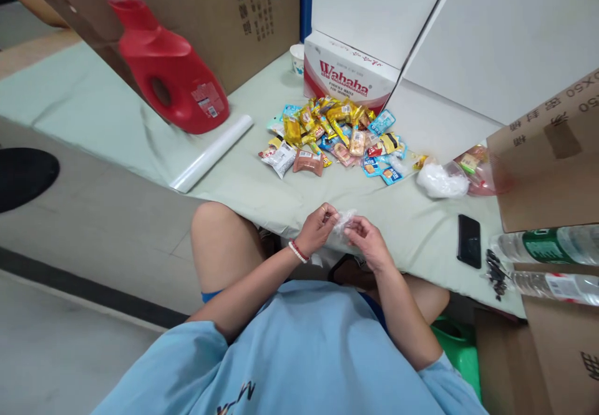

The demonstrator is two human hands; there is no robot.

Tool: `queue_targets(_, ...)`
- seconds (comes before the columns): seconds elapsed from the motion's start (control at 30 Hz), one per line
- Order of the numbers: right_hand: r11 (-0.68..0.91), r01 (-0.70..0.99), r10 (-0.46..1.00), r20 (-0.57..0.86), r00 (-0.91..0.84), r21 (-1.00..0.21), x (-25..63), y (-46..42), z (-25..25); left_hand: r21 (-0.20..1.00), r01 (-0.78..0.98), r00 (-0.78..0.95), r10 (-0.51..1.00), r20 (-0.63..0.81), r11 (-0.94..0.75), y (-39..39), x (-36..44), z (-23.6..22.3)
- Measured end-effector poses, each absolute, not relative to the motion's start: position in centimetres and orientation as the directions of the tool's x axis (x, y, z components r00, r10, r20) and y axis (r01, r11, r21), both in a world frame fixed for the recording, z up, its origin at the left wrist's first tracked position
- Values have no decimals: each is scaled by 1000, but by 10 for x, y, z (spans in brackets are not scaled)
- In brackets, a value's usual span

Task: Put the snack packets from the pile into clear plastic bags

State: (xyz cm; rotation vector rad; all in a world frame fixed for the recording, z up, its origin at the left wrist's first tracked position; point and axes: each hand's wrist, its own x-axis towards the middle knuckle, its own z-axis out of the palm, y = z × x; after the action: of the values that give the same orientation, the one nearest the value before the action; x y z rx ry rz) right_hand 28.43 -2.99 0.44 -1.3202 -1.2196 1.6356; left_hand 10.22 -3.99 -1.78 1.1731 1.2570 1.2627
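My left hand and my right hand meet just in front of the table's near edge, both pinched on a small clear plastic bag held between them. A beaded bracelet circles my left wrist. Beyond the hands, on the pale green tablecloth, lies a heap of several small snack packets in yellow, blue and brown wrappers. I cannot make out anything inside the bag.
A red detergent jug and a roll of clear film lie at left. A Wahaha box, white cartons, a crumpled bag, a black phone, two water bottles and a cardboard box are at right.
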Motion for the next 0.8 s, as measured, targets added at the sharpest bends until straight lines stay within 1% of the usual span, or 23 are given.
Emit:
queue_targets(0.1,-274,36,928,-274,-252,-961,279,-29,6,999,-47,-166,986,-35,27,-38,95,-18)
queue_targets(0.17,-310,5,922,-302,-244,-951,288,-25,8,992,-105,-188,978,-89,71,-37,85,-19)
queue_targets(0.27,-434,-85,872,-394,-291,-897,312,-16,14,971,-169,-77,980,-183,168,-36,71,-19)
queue_targets(0.33,-471,-159,864,-416,-284,-868,326,-12,18,949,-211,9,971,-238,235,-35,67,-19)
queue_targets(0.4,-397,-220,913,-359,-195,-891,335,-13,19,915,-284,37,957,-287,286,-35,67,-17)
queue_targets(0.47,-245,-188,967,-226,-118,-951,336,-18,17,872,-376,34,945,-324,313,-35,71,-15)
queue_targets(0.53,-104,-37,981,-96,-166,-994,330,-26,10,830,-449,49,937,-345,329,-36,75,-12)
queue_targets(0.6,-11,136,972,-43,-230,-991,321,-34,2,799,-483,98,929,-358,359,-36,77,-10)
queue_targets(0.63,3,187,974,-39,-222,-982,317,-36,-1,783,-489,133,920,-368,384,-35,76,-9)
queue_targets(0.67,-9,199,981,-47,-186,-980,313,-37,-4,767,-493,168,910,-380,411,-34,75,-8)
queue_targets(0.7,-41,172,989,-65,-136,-984,310,-36,-5,750,-498,195,898,-394,436,-32,72,-7)
queue_targets(0.73,-83,113,991,-94,-92,-990,309,-34,-5,732,-509,207,890,-407,453,-29,68,-7)
queue_targets(0.8,-179,-38,982,-177,-60,-983,308,-29,-2,703,-553,173,887,-429,448,-25,59,-8)
